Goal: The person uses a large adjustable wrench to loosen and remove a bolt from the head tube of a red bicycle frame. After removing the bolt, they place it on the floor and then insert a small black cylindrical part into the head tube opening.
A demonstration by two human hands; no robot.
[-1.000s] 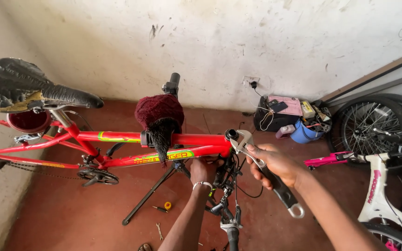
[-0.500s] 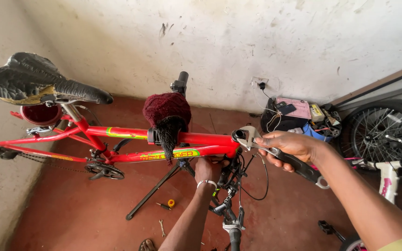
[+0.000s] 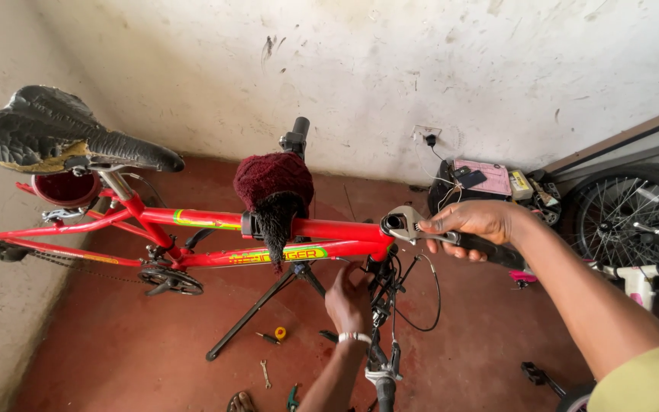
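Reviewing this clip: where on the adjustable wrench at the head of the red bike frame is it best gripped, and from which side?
Probably by the dark handle end, from the right. The adjustable wrench lies roughly level with its jaw on the front of the red bike frame, so only the handle is free. The right hand grips near the jaw; farther out should give more leverage.

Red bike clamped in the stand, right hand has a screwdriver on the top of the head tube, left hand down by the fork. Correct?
Not quite. In the head view the right hand holds an adjustable wrench, not a screwdriver, with its jaws at the top of the head tube. The rest holds: the red bike sits in the stand, and the left hand is down by the fork.
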